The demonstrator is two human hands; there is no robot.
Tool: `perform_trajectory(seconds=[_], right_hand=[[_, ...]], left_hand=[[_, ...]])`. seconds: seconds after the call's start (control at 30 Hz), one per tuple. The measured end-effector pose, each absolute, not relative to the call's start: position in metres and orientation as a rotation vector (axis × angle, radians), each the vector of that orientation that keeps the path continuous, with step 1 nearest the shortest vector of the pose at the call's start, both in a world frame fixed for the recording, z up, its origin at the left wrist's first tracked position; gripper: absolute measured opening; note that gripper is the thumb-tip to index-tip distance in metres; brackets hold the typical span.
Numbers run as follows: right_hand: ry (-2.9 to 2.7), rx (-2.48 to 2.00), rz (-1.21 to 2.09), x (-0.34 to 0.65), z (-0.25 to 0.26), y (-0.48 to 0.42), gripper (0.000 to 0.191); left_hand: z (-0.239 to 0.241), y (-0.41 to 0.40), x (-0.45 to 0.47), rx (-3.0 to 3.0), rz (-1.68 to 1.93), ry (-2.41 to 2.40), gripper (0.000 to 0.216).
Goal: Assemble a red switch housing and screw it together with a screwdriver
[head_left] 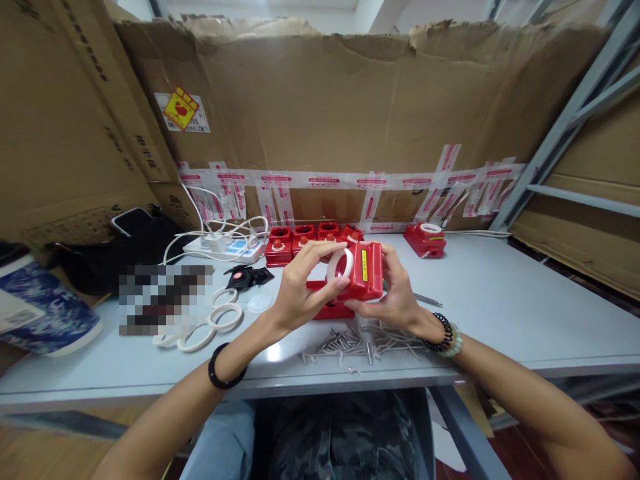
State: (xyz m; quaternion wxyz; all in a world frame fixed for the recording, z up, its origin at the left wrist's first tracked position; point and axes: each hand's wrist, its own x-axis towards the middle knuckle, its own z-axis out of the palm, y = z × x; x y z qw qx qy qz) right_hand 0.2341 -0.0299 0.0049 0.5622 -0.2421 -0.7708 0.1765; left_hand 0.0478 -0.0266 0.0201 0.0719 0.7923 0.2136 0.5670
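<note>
Both hands hold a red plastic housing (361, 270) with a yellow label above the table. Its body is gripped along the right side by my right hand (400, 287), thumb below. My left hand (307, 283) pinches a white ring (340, 265) at the housing's round opening, fingers on top and thumb underneath. Whether the ring is fully seated I cannot tell. Beneath the hands lies another red part (333, 311), partly covered. Screws (343, 341) are heaped in front of it, with thin white strips beside them. Several loose white rings (226, 317) lie left of my left hand.
Several red housings (279, 247) stand at the back, and another (425, 240) with a white ring is at back right. A power strip (225, 248) with white cables, black parts (246, 275) and a blue-white cup (43, 303) are leftward. A cardboard wall (320, 107) closes the back.
</note>
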Motion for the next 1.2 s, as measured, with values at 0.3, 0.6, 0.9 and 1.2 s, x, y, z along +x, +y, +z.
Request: perform_trajectory(seconds=[0.3,0.6,0.9,1.2], right_hand=[[-1.822,-0.578,0.337,0.2343,0.0029,-0.0285,0.082],[-1.823,-0.564,0.346,0.2342,0.0009,-0.0274,0.083],[-1.825,-0.564,0.39,0.2349,0.0011,-0.0274,0.081],[-1.818,-0.589,0.397,0.2366,0.0051,-0.0296,0.077]], left_hand=[[0.0194,-0.0271,0.0475,2.331,1.712,0.687,0.034],[0.0223,-0.0293,0.0483,2.391,1.72,0.695,0.034],[0.0199,-0.0281,0.0478,2.367,1.678,0.63,0.038],[0.0243,-0.028,0.0426,2.43,1.594,0.492,0.043]])
